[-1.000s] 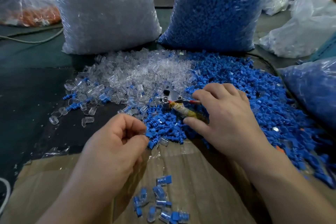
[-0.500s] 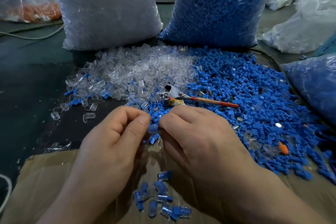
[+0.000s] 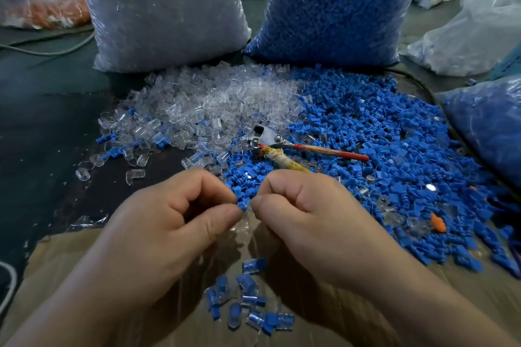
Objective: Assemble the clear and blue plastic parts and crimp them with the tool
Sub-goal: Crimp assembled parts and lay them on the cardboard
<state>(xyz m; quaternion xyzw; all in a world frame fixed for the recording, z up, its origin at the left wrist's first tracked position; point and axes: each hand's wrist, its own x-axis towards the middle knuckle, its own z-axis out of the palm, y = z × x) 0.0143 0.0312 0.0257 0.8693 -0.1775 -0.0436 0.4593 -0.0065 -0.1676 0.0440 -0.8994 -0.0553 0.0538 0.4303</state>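
My left hand [image 3: 172, 222] and my right hand [image 3: 307, 222] meet fingertip to fingertip just above the cardboard. Between them they pinch one small blue part [image 3: 242, 204] pushed against a clear part that is mostly hidden by my fingers. Which hand holds which piece cannot be made out. The crimp tool [image 3: 284, 146], metal-headed with a red handle and a taped yellow handle, lies untouched on the blue pile behind my hands. A heap of clear parts [image 3: 214, 104] lies at the back left, a heap of blue parts [image 3: 380, 149] to the right.
Several joined clear-and-blue pieces [image 3: 245, 298] lie on the cardboard sheet [image 3: 70, 256] below my hands. A big bag of clear parts [image 3: 160, 8] and a big bag of blue parts [image 3: 335, 5] stand behind the heaps. More bags sit at the right and far left.
My right hand left the tool's handles on the blue pile and came back to meet my left hand. Both now pinch the small parts together.
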